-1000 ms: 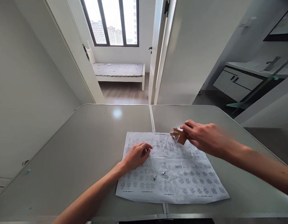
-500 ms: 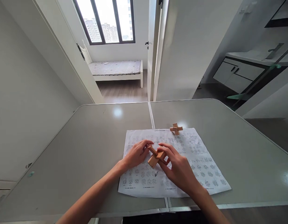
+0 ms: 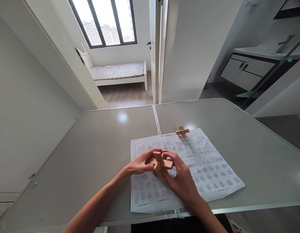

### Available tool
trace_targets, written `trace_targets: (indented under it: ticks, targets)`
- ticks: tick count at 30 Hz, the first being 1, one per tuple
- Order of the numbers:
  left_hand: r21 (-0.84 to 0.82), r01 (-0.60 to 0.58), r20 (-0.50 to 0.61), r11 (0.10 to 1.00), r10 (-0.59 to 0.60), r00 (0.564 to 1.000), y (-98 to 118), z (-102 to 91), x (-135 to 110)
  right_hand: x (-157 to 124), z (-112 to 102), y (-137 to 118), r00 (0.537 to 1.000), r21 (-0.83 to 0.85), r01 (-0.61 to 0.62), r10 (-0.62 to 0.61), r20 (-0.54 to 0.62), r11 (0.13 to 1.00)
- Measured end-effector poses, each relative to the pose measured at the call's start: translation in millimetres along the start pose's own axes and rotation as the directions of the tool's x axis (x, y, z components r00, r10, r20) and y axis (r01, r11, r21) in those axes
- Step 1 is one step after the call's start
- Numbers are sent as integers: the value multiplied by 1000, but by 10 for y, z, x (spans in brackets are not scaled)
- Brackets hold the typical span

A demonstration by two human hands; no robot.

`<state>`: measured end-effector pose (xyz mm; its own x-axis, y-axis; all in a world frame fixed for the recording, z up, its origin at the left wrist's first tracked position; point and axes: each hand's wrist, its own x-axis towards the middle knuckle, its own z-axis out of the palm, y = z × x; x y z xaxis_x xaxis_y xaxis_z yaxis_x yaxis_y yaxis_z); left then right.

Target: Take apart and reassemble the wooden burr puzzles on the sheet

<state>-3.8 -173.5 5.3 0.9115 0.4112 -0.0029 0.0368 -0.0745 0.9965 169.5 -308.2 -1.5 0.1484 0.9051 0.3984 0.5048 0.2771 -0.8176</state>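
Over the printed sheet, a wooden interlocking puzzle is held between both hands, its bars crossing at the middle with one end pointing up. My left hand grips its left side, thumb in front and fingers curled behind. On the right side, my right hand has its fingers closed around a bar, index finger over the top and thumb below. Some of the puzzle is hidden by the fingers. A second wooden cross-shaped puzzle sits at the sheet's far edge, untouched.
The grey table has a metal seam down its middle and a pale edge strip. Beyond it are a doorway, a bed under a window, and a washbasin cabinet at the right.
The puzzle in my hands has been turned, so its crossed bars now show. My left hand has closed in around its left side. The view has tilted slightly.
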Motion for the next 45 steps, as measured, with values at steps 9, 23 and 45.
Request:
trace_targets:
  ticks: [9,23,45]
  targets:
    - [57,-35,10,998,35,999,-127,-20,-17,6,173,17,996,15,-71,71,-60,997]
    - [512,7,-211,859,118,970,-134,135,26,-73,144,184,998,-85,-68,67,-13,994]
    - [718,-26,-159,696,200,967,-155,113,83,-145,272,432,1000,-289,-21,24,4,957]
